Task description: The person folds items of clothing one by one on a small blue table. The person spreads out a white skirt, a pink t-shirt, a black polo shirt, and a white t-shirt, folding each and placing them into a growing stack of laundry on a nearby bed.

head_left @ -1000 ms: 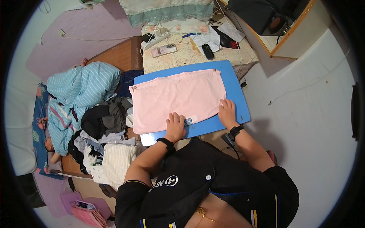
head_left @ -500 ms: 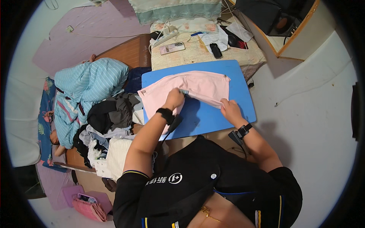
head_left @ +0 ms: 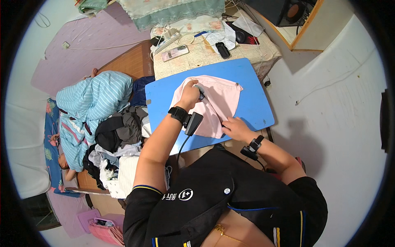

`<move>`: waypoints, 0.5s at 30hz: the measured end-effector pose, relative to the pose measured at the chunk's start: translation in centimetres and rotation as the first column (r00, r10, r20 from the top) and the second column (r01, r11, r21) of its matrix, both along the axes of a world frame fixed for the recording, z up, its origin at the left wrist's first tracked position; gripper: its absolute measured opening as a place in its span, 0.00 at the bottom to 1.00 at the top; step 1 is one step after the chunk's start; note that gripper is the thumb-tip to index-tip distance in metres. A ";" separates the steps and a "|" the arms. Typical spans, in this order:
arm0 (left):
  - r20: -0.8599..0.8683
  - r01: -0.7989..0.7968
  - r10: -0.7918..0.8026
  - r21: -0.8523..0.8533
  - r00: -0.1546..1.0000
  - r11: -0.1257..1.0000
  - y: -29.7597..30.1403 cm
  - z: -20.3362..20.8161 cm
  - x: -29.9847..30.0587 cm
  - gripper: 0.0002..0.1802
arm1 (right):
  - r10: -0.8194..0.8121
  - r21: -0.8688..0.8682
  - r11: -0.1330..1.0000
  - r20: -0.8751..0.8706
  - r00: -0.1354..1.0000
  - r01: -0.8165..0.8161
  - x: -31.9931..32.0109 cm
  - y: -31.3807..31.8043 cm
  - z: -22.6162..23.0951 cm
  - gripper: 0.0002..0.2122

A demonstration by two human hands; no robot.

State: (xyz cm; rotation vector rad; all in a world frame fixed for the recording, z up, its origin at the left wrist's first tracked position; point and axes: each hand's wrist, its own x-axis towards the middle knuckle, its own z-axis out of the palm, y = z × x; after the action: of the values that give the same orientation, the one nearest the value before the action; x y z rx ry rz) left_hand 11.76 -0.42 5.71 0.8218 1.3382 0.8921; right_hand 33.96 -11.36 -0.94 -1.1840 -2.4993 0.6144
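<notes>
A pale pink cloth garment (head_left: 222, 96), its kind not clear, lies partly bunched on a blue tabletop (head_left: 257, 103). My left hand (head_left: 190, 94) is closed on the garment near its far left side. A small grey object (head_left: 200, 92) shows beside those fingers, too unclear to name. At the near right edge of the garment, my right hand (head_left: 237, 128) grips the fabric, with its fingertips partly hidden. The cloth slants in a fold between the two hands. Both wrists wear black straps with small devices.
Behind the blue table stands a cloth-covered table (head_left: 193, 61) with a phone (head_left: 175, 53), a black handheld device (head_left: 222, 50) and a power strip (head_left: 166, 42). At left, piled clothes (head_left: 119, 129) and a striped blue quilt (head_left: 96, 92) cover a bed, where a person lies.
The garment's left part has been brought rightward, so it covers a narrower area. My left hand has moved slightly farther away; my right hand has come nearer and to the left.
</notes>
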 end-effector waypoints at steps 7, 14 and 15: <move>-0.044 0.015 -0.012 0.062 0.999 0.998 -0.5 0.2 0.9 0.26 | -0.102 0.072 0.994 0.228 0.968 0.088 -2.3 -0.9 -2.1 0.14; -0.425 0.407 -0.351 0.045 0.834 0.912 -2.3 7.1 -4.3 0.18 | -0.181 -0.102 0.980 -0.086 0.980 0.172 2.3 2.7 5.8 0.08; -0.370 0.403 -0.355 0.060 0.859 0.913 -2.3 7.8 -5.2 0.16 | -0.173 -0.097 0.983 -0.163 0.971 0.159 3.0 3.3 7.8 0.08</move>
State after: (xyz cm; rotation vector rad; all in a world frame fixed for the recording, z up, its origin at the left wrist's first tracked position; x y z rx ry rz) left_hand 6.57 -2.76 13.55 1.3515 1.3600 0.5379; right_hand 36.97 -8.06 6.84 -1.2964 -2.2257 0.7476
